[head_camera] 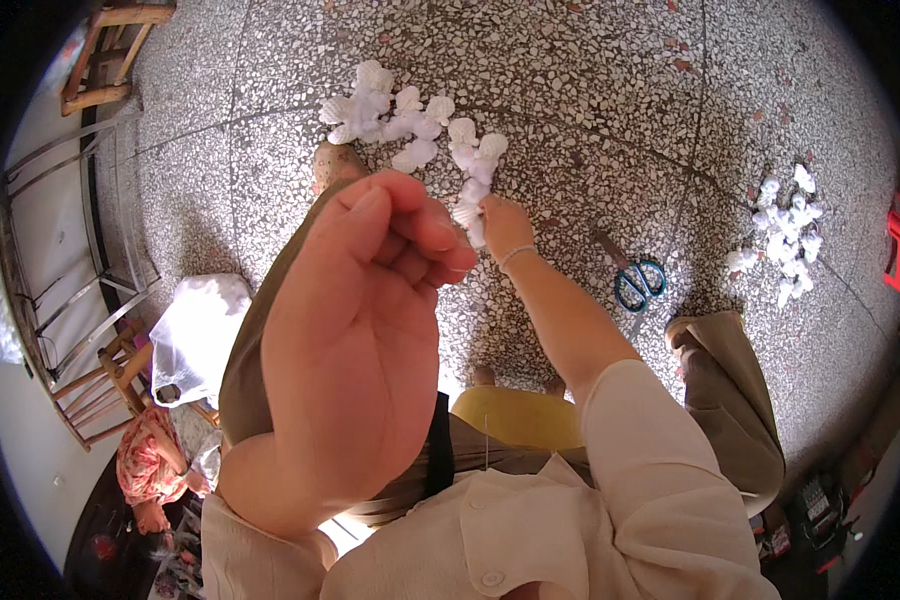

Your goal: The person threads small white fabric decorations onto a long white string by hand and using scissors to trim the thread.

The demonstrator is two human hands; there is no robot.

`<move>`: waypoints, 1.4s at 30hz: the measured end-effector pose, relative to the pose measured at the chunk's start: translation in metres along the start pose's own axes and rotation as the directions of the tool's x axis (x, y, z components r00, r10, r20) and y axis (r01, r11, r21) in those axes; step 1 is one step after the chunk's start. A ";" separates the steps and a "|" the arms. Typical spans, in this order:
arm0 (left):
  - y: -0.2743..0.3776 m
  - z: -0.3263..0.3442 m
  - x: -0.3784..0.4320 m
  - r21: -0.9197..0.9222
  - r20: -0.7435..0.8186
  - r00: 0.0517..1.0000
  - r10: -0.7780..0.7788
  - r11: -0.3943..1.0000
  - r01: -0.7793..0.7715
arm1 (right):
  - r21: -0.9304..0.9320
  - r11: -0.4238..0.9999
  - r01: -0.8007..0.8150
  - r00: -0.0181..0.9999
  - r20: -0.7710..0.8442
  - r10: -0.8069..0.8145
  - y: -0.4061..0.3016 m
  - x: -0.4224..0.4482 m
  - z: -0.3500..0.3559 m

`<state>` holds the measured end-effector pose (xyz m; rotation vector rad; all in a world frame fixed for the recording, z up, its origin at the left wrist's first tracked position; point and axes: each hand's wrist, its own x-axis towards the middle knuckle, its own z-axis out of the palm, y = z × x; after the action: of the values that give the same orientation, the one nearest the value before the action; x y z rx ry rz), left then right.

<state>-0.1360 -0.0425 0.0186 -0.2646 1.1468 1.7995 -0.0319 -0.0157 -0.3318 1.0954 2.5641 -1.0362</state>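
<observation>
My left hand (360, 322) is raised close to the camera, palm showing and fingers curled inward. Whether anything thin sits between its fingertips is hidden. Farther down, my right hand (508, 229), with a thin bracelet at the wrist, has its fingertips on the edge of a white crocheted piece (478, 161) and seems to pinch it. More white crocheted pieces (390, 112) with rounded lobes lie on the speckled floor just beyond my shoe (335, 163). A thin, needle-like line (486, 442) shows in front of my shirt.
Blue-handled scissors (640, 285) lie on the terrazzo floor, right of my forearm. Farther right is another white cluster (787, 232) near a red object (898, 240). At left are a white plastic bag (199, 337), a metal frame (82, 352), a wooden stool (116, 56) and another person's patterned sleeve (150, 457).
</observation>
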 end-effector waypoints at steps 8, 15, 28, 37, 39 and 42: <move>0.007 -0.008 -0.003 0.030 0.015 0.998 0.062 0.998 -0.063 | 0.410 0.878 -0.246 0.969 0.130 0.211 0.002 -0.015 -0.032; 0.043 -0.006 -0.027 0.053 0.166 0.905 0.392 0.913 -0.405 | 0.285 0.954 0.088 0.994 0.035 -0.102 -0.049 -0.019 0.001; 0.033 -0.025 -0.002 0.010 -0.014 0.995 0.096 0.995 -0.096 | 0.171 0.985 0.023 0.965 0.253 -0.067 -0.055 0.024 0.055; 0.004 -0.040 0.018 0.056 -0.051 0.990 0.130 0.990 -0.127 | 0.732 0.403 -0.549 0.829 0.538 0.151 -0.010 -0.025 -0.075; -0.020 -0.037 0.036 0.219 -0.144 0.982 0.118 0.972 -0.085 | 0.789 0.312 -0.530 0.847 0.514 0.138 0.018 -0.028 -0.091; -0.059 -0.072 0.072 0.401 -0.236 0.966 0.104 0.916 -0.001 | 0.883 0.104 -0.457 0.879 0.430 0.207 0.018 -0.034 -0.109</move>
<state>-0.1470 -0.0501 -0.0981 -0.2258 1.6867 1.5615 0.0171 0.0448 -0.2469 1.5201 1.0185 -2.5693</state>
